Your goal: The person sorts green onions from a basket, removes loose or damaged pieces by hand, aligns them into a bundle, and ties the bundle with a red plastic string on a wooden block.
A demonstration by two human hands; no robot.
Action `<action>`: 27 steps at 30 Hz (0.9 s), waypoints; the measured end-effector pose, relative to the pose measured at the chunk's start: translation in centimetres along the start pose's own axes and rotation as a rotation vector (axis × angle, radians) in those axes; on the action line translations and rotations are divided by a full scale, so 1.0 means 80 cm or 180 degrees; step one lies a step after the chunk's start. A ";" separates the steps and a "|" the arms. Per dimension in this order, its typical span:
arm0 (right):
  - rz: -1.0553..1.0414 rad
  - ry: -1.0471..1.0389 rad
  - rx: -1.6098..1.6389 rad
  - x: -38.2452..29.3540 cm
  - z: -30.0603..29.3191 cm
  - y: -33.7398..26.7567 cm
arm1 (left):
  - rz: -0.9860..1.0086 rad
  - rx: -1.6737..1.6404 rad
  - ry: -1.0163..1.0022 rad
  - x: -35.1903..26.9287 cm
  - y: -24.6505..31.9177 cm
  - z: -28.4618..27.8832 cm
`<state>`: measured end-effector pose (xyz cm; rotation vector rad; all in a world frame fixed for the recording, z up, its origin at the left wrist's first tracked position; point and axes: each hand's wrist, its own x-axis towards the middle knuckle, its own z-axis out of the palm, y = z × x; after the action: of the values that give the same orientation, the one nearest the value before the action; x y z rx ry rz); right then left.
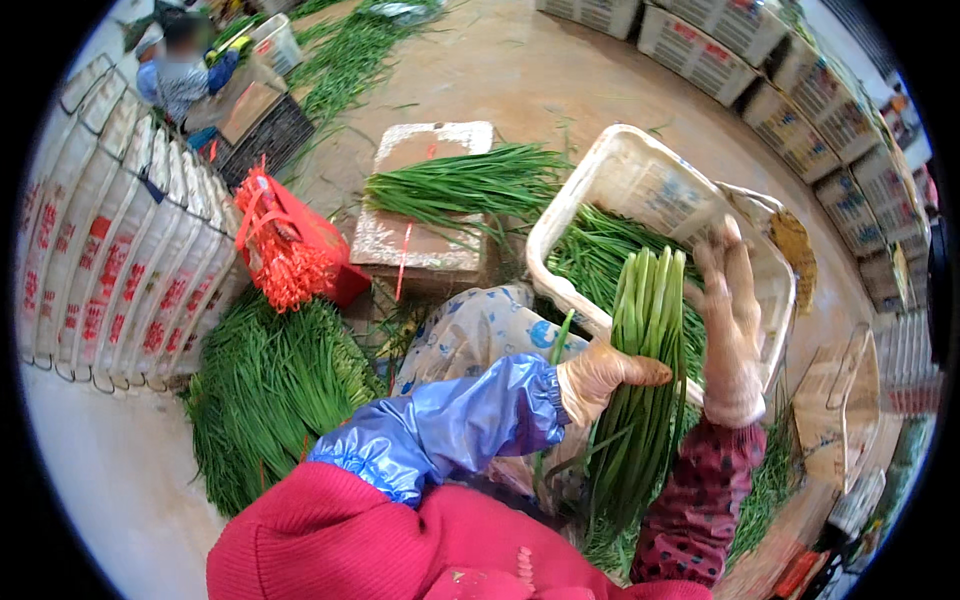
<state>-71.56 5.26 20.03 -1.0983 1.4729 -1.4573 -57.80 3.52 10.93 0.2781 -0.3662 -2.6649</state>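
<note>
My left hand [611,375], in a pale glove below a shiny blue sleeve cover, grips a bunch of flat green leafy stalks [645,352], probably garlic chives, its pale ends pointing up and away from me. My right hand [729,315], gloved, has its fingers extended just right of the bunch and holds nothing. Beneath both hands stands a cream plastic crate [534,251] with more green stalks [600,247] in it. To the left, another bunch [465,180] lies loosely across a worn low block or box [420,251]. A patterned cloth or apron [472,322] covers my lap.
A red bag [300,225] full of red ties sits left of the block, above a large heap of greens [277,397]. Upright nested white crates [112,262] line the left side; stacked crates [697,56] curve along the right. A person [180,75] works at upper left.
</note>
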 end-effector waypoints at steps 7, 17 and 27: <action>0.0221 -0.0848 -0.2400 -0.046 0.056 0.049 | 0.1108 -0.0244 0.0977 0.008 0.044 -0.016; 0.1022 -0.0934 -0.1569 0.035 0.071 0.116 | 0.1102 0.0677 0.0744 -0.006 0.107 -0.099; -0.0530 -0.0817 -0.4038 0.232 0.089 0.073 | 0.2136 0.4196 0.4267 -0.124 0.276 -0.382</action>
<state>-71.22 -14.78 14.72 -2.0517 2.1511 -0.2752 -32.74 -17.80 -10.05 1.7146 -1.2890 -0.8318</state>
